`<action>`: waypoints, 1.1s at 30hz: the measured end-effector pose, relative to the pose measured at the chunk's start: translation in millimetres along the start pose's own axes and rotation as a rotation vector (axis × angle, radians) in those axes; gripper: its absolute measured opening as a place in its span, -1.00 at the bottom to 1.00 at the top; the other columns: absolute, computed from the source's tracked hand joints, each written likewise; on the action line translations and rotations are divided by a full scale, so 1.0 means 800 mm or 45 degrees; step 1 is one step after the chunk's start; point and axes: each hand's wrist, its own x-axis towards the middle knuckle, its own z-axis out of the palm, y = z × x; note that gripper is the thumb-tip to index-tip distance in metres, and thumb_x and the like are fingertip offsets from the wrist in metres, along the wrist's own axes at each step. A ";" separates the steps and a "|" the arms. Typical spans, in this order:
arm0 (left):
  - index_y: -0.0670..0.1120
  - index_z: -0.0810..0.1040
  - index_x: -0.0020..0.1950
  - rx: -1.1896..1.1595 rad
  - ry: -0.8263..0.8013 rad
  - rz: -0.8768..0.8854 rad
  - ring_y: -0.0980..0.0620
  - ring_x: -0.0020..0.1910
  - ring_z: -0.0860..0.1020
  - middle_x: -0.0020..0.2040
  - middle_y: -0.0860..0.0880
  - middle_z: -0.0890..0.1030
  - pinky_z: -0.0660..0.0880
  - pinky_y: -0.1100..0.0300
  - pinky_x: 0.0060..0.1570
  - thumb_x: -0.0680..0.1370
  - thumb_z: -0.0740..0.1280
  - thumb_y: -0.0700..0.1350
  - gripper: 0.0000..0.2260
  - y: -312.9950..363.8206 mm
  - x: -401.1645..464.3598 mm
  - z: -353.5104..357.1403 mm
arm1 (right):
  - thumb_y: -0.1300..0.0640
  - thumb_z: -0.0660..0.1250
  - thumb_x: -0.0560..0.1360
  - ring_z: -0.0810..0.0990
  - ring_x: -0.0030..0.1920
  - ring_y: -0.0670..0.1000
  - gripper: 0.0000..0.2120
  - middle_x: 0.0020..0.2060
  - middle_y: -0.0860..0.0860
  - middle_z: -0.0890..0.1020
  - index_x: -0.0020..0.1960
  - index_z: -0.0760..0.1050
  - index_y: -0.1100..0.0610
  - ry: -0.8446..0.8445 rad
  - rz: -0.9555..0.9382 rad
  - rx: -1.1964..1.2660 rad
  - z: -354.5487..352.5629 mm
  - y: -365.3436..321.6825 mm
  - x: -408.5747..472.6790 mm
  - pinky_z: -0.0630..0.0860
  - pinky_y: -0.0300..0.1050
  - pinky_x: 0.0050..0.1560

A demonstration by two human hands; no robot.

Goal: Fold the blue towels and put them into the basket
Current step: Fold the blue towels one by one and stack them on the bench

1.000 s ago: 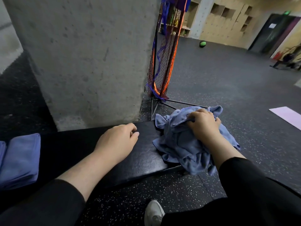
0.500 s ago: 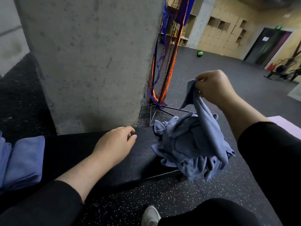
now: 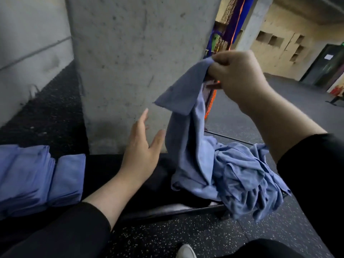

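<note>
Black padded bench (image 3: pixel 104 164) runs 9 to 3 o'clock across the lower frame, glossy front edge at 6. Speckled dark rubber floor (image 3: pixel 186 233) below it and out to 3 o'clock. Concrete pillar (image 3: pixel 141 62) stands right behind the bench at 12, base meeting the bench's far edge. Grey wall (image 3: pixel 28 53) at 10 with a strip of dark floor between it and the pillar. Net frame (image 3: pixel 229 25) in orange and blue at 1 o'clock, just behind the pillar's right edge; wooden lockers (image 3: pixel 279 43) and a dark door (image 3: pixel 327 66) further back at 2.

Right hand (image 3: pixel 240 75) is up at 1 o'clock, fingers curled, pinching a corner of a blue towel (image 3: pixel 188 131). Towel hangs from that grip down to the bench; its lower end merges into the crumpled pile (image 3: pixel 247 175) at 4 o'clock, which overhangs the bench's right end. Left hand (image 3: pixel 141 146) is at centre, raised above the bench, fingers straight and spread, holding nothing, just beside the hanging towel but apart from it.

Folded towels (image 3: pixel 37 175) sit stacked at 9 o'clock on the bench's left end. Bare bench between that stack and the pile. White shoe (image 3: pixel 185 251) at 6 on the floor. Open floor from 2 to 4.
</note>
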 end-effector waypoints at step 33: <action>-0.15 0.63 -0.09 0.166 0.065 -0.398 0.05 -0.26 0.57 -0.23 -0.10 0.66 0.48 0.14 -0.21 0.59 0.39 -0.05 -0.82 -0.063 0.035 -0.044 | 0.06 0.48 0.48 0.62 -0.24 -0.16 -0.86 -0.26 -0.16 0.66 -0.01 0.56 0.04 -0.619 0.337 0.328 0.204 0.144 -0.101 0.54 -0.22 -0.14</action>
